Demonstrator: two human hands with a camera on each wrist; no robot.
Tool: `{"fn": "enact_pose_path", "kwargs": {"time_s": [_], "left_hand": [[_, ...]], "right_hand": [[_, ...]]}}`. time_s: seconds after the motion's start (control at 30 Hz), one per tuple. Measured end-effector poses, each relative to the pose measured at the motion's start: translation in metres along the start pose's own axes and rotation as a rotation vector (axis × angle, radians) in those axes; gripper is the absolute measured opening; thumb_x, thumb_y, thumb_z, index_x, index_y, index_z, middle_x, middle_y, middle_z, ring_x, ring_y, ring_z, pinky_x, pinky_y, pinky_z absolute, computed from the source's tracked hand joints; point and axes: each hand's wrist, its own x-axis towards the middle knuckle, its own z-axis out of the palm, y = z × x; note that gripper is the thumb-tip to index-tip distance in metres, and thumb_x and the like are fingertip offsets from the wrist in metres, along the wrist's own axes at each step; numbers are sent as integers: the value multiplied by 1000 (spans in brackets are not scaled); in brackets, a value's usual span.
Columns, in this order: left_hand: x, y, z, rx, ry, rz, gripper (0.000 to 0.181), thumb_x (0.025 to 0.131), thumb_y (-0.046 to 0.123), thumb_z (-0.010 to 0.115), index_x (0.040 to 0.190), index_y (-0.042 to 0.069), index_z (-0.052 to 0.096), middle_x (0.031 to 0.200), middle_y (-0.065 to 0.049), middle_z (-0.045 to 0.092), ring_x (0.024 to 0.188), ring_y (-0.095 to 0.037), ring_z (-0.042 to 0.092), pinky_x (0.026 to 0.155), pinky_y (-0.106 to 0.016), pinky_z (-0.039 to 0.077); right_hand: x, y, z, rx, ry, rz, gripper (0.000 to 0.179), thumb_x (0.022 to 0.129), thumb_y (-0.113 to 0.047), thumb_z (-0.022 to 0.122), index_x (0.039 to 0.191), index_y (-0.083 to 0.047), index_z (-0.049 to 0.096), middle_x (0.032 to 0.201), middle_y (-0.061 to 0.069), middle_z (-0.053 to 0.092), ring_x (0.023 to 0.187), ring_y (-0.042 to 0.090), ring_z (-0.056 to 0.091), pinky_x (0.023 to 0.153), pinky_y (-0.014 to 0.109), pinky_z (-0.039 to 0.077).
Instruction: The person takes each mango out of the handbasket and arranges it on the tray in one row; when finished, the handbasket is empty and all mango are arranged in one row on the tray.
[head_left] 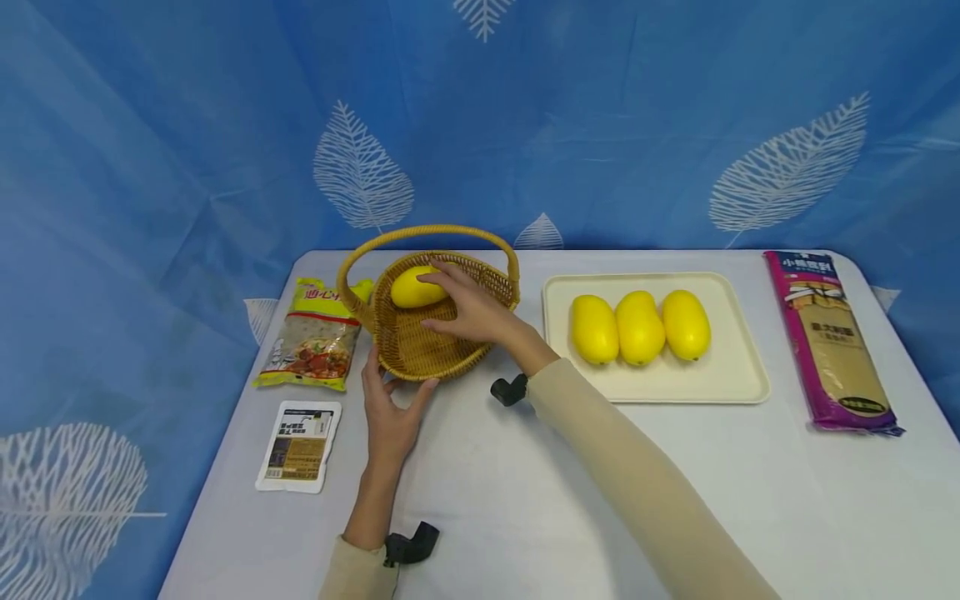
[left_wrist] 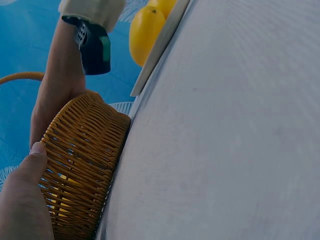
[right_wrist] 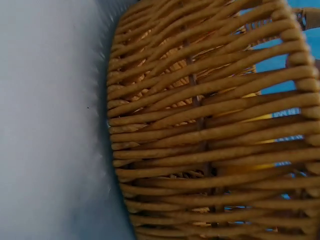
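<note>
A wicker basket (head_left: 420,346) with a tall arched handle stands toward the left of the table, one yellow oval fruit (head_left: 412,288) inside. My right hand (head_left: 476,308) reaches over the rim, fingers and thumb spread apart. Its fingertips overlap the fruit's right end, while the thumb sits lower, off the fruit. At the basket's near left side, my left hand (head_left: 392,421) holds the outer wall between thumb and fingers. In the left wrist view its thumb (left_wrist: 32,167) lies at the rim. Woven wall fills much of the right wrist view, hiding the right fingers.
A cream tray (head_left: 738,379) with three more yellow fruits (head_left: 639,327) lies right of the basket. Farther right is a purple noodle pack (head_left: 832,342). A yellow-topped food bag (head_left: 311,337) and a small white-edged packet (head_left: 298,447) lie at the left. Blue cloth (head_left: 600,125) hangs behind.
</note>
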Motion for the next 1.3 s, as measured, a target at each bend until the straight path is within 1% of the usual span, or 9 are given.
{"fn": "enact_pose_path", "kwargs": {"time_s": [0.17, 0.27, 0.37, 0.5, 0.6, 0.8, 1.07, 1.17, 1.3], "left_hand": [[0, 0, 0, 8, 0, 19, 99, 83, 20, 80, 157, 13, 15, 153, -17, 29, 135, -32, 41, 97, -47, 49], [0, 0, -1, 7, -3, 15, 99, 84, 23, 79, 157, 13, 14, 154, -17, 28, 136, -32, 39, 98, -46, 48], [0, 0, -1, 12, -8, 4, 99, 84, 25, 79, 157, 14, 14, 154, -15, 27, 137, -30, 38, 99, -44, 48], [1, 1, -2, 3, -14, -4, 99, 84, 26, 79, 157, 14, 14, 154, -14, 28, 137, -29, 38, 101, -43, 47], [1, 1, -2, 6, -19, -6, 99, 84, 25, 79, 157, 14, 13, 154, -14, 27, 138, -30, 37, 101, -45, 47], [2, 0, -2, 9, -20, -3, 99, 83, 25, 79, 157, 14, 14, 154, -15, 28, 137, -31, 38, 100, -46, 47], [1, 0, -2, 20, -11, 6, 99, 83, 25, 79, 157, 13, 14, 153, -16, 29, 136, -31, 39, 99, -46, 48], [1, 1, -2, 18, -13, 2, 98, 84, 26, 79, 157, 14, 15, 152, -15, 29, 137, -30, 38, 100, -45, 48], [2, 1, -3, 5, -14, 1, 98, 84, 25, 79, 157, 14, 15, 152, -15, 29, 137, -29, 38, 100, -45, 48]], "right_hand": [[10, 3, 3, -5, -69, -8, 82, 89, -41, 71, 156, -21, 28, 166, 7, 6, 152, 31, -4, 122, 56, 13], [13, 4, 4, -8, -86, -3, 84, 89, -40, 71, 157, -22, 25, 166, 9, 7, 152, 33, -6, 121, 57, 11], [15, 5, 6, -1, -80, 11, 85, 88, -40, 72, 156, -23, 26, 164, 12, 13, 152, 34, 0, 121, 55, 17], [16, 4, 7, 25, -64, 18, 83, 87, -38, 74, 155, -25, 30, 156, 13, 23, 145, 33, 26, 116, 49, 33], [17, 4, 7, 36, -58, 25, 79, 85, -38, 76, 152, -23, 37, 151, 14, 26, 135, 31, 37, 110, 46, 41], [17, 4, 8, 73, -48, 73, 66, 80, -42, 80, 137, -25, 53, 153, 13, 24, 133, 32, 41, 104, 45, 47], [16, 4, 7, 106, -20, 112, 56, 76, -41, 83, 120, -21, 54, 145, 10, 29, 122, 29, 50, 97, 40, 52], [15, 4, 6, 107, -23, 111, 56, 77, -38, 84, 119, -18, 52, 144, 10, 30, 118, 28, 52, 94, 39, 53], [12, 2, 1, 73, -52, 100, 59, 79, -33, 82, 128, -17, 53, 148, 10, 29, 119, 29, 52, 95, 41, 53]]}}
